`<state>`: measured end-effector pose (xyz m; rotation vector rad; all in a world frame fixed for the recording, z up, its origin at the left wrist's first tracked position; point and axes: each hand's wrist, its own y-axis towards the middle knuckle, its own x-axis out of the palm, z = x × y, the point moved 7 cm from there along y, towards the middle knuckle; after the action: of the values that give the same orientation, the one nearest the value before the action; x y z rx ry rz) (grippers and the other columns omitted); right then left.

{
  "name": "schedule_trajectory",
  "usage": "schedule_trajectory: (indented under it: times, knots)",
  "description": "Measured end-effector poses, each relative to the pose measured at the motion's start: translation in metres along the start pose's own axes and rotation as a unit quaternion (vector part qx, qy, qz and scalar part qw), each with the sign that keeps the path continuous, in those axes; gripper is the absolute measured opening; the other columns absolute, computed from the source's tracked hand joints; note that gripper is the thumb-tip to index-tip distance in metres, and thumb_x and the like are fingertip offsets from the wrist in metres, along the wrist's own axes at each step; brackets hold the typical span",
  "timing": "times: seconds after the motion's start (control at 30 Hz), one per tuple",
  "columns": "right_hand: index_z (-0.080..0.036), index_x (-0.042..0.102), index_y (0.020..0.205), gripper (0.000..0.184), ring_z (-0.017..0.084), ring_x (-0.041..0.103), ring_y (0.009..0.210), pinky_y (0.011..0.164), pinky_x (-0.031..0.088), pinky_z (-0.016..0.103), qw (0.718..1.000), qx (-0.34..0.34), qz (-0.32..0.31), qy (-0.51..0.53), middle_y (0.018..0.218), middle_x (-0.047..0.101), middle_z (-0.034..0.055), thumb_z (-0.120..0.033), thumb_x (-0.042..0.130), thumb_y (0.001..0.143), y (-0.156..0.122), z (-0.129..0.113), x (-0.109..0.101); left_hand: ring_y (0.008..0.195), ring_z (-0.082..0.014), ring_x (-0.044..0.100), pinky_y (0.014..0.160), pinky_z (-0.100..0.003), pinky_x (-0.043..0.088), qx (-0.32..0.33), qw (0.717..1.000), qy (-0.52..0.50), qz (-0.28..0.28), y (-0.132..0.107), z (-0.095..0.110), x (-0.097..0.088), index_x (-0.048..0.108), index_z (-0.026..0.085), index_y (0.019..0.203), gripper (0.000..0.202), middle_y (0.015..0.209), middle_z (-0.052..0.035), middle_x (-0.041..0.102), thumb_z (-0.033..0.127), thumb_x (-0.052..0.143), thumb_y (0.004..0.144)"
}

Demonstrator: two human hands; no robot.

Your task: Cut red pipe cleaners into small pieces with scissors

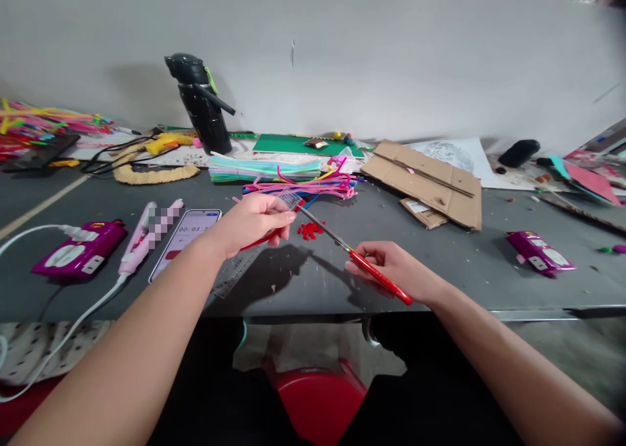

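- Worktop (479, 263): near edge close by; open room right, toward the purple socket block (540, 253).
- Right grip (398, 267) clamped on red-handled scissors (366, 268), centre, blades pointing far-left.
- Left grip (261, 221) clamped on a thin red strip (253, 242), left of small red pieces (311, 230).

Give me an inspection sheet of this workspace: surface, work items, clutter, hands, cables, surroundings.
Surface: grey table, small scraps scattered on it.
Work items: red-handled scissors, red strip, clear plastic piece, loose red bits.
Clutter: bundled coloured stems, folded cardboard, black flask, phone.
Hands: left hand holds the red strip and plastic; right hand holds the scissors.
Cables: white cable plugged into a purple power strip; another from the pink tool.
Surroundings: pale wall, red stool.
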<state>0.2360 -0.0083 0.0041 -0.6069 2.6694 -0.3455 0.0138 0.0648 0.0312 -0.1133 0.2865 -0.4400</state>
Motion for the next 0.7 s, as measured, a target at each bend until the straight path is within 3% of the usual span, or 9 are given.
schedule_trajectory:
  times: [0.43,0.7]
  knots:
    - [-0.018,0.056,0.074,0.04,0.007,0.042,0.041,0.039,0.026,0.02,1.0,0.004,-0.006,-0.007,0.052,0.05,-0.0055,-0.054,0.073,0.074,0.0,0.0,0.001,0.051,-0.011,0.055,0.051,-0.025,0.044,-0.008,1.0,-0.006,-0.008,0.001,-0.001,0.0,0.057,0.016,0.073,0.024,0.064,-0.0035,0.065,0.035,0.067,0.082]
    - [-0.02,0.049,0.068,0.046,0.009,0.044,0.035,0.035,0.03,0.021,0.999,0.029,-0.038,-0.014,0.046,0.048,-0.006,-0.06,0.071,0.072,-0.001,0.0,0.007,0.05,-0.011,0.054,0.048,-0.024,0.043,-0.058,0.998,-0.022,0.001,0.003,-0.013,0.002,0.058,0.016,0.073,0.023,0.063,-0.0037,0.064,0.035,0.069,0.079]
